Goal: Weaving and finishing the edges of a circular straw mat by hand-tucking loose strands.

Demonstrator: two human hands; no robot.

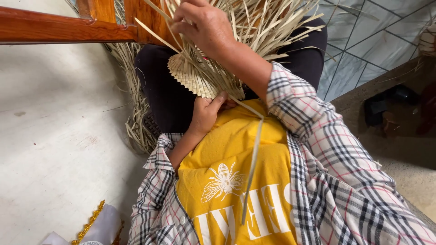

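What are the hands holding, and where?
Left hand grips the woven straw piece at its lower edge; right hand pinches loose strips above it.

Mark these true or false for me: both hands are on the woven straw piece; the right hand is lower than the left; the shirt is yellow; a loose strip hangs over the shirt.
1. Both hands touch the woven straw piece: true.
2. The right hand is lower than the left hand: false; the right hand is above, among the loose straw strips.
3. The shirt is yellow: true.
4. The loose strip lies on the floor: false; it hangs over the shirt.
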